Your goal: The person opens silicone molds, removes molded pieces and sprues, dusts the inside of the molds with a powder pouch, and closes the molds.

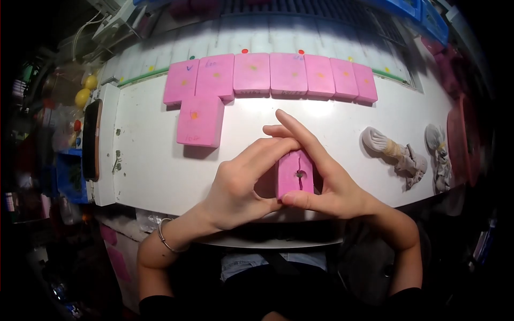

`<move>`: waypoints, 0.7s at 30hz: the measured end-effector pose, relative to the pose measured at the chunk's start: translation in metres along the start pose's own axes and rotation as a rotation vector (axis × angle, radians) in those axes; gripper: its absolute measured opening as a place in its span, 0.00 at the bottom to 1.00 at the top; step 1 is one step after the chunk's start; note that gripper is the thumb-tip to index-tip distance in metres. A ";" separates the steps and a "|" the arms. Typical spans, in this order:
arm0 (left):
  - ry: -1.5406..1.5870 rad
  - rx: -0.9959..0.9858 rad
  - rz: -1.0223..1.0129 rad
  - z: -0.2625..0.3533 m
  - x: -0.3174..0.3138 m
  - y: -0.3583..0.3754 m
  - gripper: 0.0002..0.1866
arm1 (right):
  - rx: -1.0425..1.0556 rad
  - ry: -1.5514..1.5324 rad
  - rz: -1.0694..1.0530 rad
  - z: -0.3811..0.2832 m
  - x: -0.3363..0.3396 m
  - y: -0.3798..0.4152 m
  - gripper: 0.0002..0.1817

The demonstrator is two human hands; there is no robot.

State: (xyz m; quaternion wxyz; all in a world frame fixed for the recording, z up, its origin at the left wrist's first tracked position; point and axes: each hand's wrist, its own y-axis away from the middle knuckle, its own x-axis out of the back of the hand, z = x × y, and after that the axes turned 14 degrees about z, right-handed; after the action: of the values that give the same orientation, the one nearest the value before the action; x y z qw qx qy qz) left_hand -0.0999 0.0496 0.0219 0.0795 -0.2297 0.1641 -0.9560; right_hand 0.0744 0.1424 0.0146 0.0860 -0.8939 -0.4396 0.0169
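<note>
A pink mold block [287, 174] is held between my two hands near the front edge of the white table. A jagged split runs down its upper face, with a small dark hole at the middle. My left hand [238, 182] wraps round its left side, fingers over the far end and thumb at the near corner. From the right, my right hand [342, 187] grips it, thumb on the near end and fingers reaching past the far end. Beyond them, a row of pink blocks [251, 75] carries coloured dots and handwriting. One more pink block [199, 120] sits in front of the row's left end.
Two greyish-white cloth bundles [393, 150], one banded, lie on the table [144, 144] at right. A reddish basin [463, 139] stands beyond them. At left are a dark phone-like slab [92, 139] and a blue bin [69, 174]. Coloured pins [244, 51] line the back.
</note>
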 end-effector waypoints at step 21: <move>0.759 0.489 0.161 0.001 0.003 0.027 0.31 | 0.381 0.678 0.058 -0.031 -0.001 -0.004 0.31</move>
State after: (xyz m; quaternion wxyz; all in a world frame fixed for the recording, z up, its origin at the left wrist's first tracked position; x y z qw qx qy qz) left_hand -0.1004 0.0231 0.0145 0.1397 0.1760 -0.0315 -0.9739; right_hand 0.0739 0.1402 0.0463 0.3903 -0.8290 -0.3496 -0.1957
